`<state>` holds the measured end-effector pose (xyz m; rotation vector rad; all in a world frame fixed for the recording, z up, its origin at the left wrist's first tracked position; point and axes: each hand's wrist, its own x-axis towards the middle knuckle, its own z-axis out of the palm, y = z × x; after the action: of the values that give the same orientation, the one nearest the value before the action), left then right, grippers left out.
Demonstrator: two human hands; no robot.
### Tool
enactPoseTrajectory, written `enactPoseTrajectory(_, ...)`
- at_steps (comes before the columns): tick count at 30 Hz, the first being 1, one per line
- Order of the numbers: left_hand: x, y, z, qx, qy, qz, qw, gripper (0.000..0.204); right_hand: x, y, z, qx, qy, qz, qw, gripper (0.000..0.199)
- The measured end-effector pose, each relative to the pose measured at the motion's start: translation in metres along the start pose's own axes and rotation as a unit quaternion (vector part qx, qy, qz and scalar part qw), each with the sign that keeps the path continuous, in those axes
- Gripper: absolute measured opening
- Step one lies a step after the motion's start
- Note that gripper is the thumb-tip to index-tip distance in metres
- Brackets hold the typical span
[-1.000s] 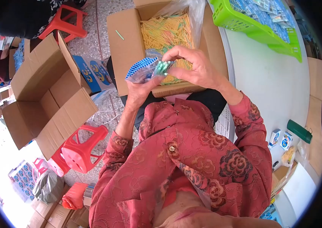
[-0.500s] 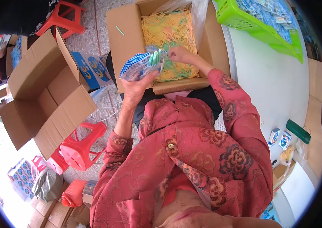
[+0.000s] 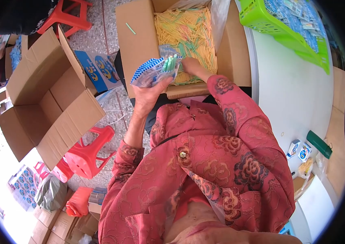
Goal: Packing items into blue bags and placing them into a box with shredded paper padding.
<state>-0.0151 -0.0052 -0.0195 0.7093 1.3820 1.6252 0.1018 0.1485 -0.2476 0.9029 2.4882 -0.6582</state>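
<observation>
While held fanned at the near edge of the cardboard box [image 3: 140, 49], the packets [image 3: 150, 72] show blue-white stripes w/ green sticks poking out top. Left hand [image 3: 150, 95] is clamped around their lower end. Right hand [image 3: 192, 66] is down in the yellow-green sticks [image 3: 188, 32]; its grip can't be told. Box walls close both sides; white table [image 3: 294, 89] to the right, open carton [image 3: 46, 101] to the left.

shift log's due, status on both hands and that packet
Left hand grips blue-striped packet. Right hand down in cardboard box among yellow sticks. Nothing blocking.
</observation>
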Motion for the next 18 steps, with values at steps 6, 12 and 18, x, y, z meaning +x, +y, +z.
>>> enactPoseTrajectory(6,-0.002,-0.002,0.002,0.011,-0.006,-0.002,1.0,0.029,-0.02,0.031,-0.036,0.032,0.023,-0.048,0.998,0.016)
enactPoseTrajectory(12,-0.003,0.003,0.009,0.015,-0.005,0.007,1.0,0.027,-0.09,0.034,-0.15,0.256,0.171,-0.134,0.942,0.016)
enactPoseTrajectory(18,0.001,0.005,0.018,0.064,-0.028,0.025,0.997,0.025,-0.198,-0.017,-0.265,0.113,0.236,-0.243,0.934,0.009)
